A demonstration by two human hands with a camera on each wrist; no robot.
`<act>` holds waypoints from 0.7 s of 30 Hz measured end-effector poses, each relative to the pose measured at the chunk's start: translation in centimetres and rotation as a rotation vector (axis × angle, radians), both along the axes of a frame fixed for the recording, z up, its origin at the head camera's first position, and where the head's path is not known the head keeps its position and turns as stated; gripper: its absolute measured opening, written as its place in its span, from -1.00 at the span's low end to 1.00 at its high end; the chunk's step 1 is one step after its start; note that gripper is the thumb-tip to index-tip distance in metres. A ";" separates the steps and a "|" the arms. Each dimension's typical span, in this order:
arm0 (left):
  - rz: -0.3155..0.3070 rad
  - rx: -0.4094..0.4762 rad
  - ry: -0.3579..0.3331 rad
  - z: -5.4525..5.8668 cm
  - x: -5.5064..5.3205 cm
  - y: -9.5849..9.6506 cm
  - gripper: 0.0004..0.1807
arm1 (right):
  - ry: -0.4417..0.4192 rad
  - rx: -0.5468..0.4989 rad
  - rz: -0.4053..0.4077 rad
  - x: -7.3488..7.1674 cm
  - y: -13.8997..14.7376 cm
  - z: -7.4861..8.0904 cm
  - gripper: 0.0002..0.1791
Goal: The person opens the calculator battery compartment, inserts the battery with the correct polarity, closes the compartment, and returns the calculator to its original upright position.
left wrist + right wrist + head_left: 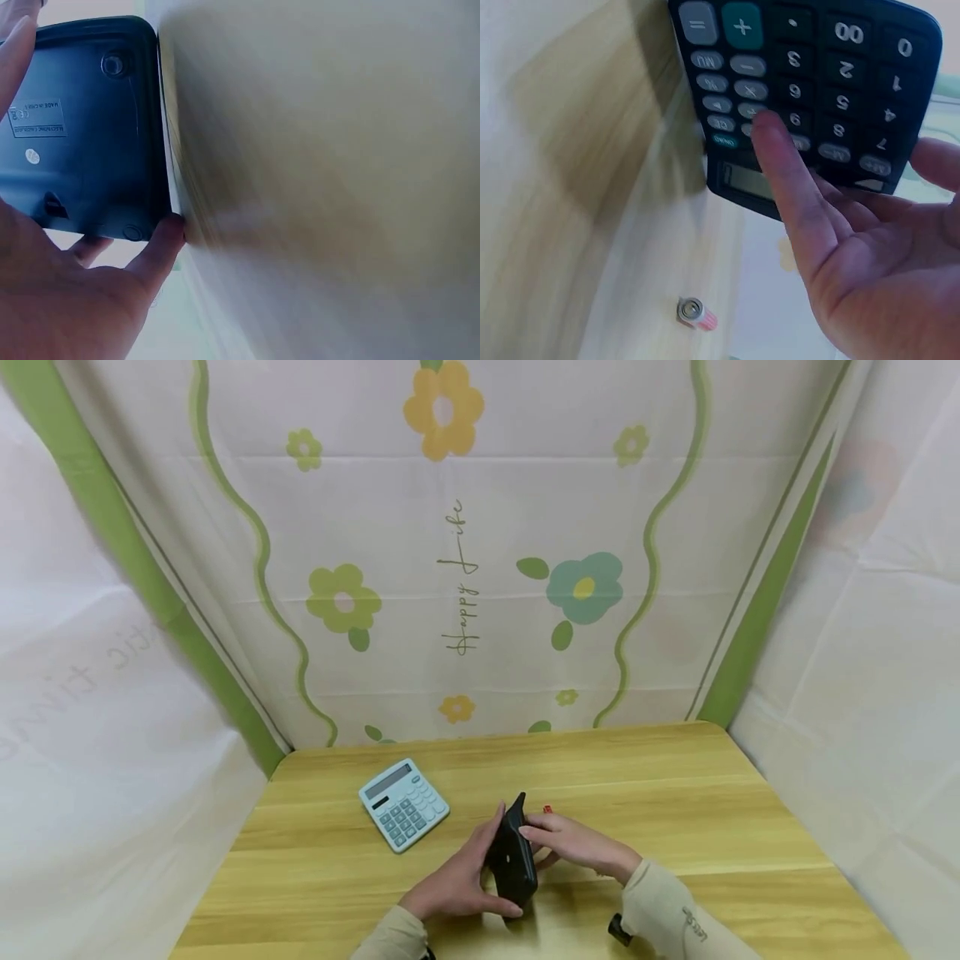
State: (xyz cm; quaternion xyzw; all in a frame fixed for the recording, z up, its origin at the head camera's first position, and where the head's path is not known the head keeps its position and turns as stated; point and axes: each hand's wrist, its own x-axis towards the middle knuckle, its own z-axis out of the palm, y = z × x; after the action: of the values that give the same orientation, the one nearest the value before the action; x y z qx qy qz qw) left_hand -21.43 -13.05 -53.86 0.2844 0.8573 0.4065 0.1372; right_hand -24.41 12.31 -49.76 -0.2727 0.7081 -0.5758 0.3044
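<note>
A black calculator (514, 865) is tilted up on edge between my two hands. My left hand (463, 875) grips it by its edges, thumb at the near end and fingers toward the far end. The left wrist view shows the calculator's back (90, 165), with round feet, a label and a small white sticker. My right hand (576, 843) holds the other side, thumb at an edge. In the right wrist view a fingertip (769, 131) lies over the grey keys of its front, near the display.
A light blue calculator (403, 804) lies face up on the wooden table (315, 877), left of my hands. Just beyond my right hand is a small red battery (547, 809), seen end-on in the right wrist view. Flower-printed white cloth (495, 527) encloses the back and sides.
</note>
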 end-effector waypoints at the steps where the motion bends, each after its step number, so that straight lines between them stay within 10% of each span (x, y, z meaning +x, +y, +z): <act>1: -0.002 -0.002 0.001 0.0 0.0 0.0 0.53 | 0.002 -0.010 -0.008 -0.1 0.1 0.1 -0.47; 21: 0.052 -0.114 -0.008 0.0 0.3 0.1 0.43 | 0.047 -0.019 -0.073 -1.0 1.7 -0.3 -0.30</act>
State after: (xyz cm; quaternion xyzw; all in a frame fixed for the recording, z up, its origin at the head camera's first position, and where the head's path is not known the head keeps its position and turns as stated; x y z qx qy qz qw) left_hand -21.11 -12.91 -53.83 0.2520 0.8856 0.3618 0.1459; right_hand -25.41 13.97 -50.09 -0.2631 0.7189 -0.5867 0.2641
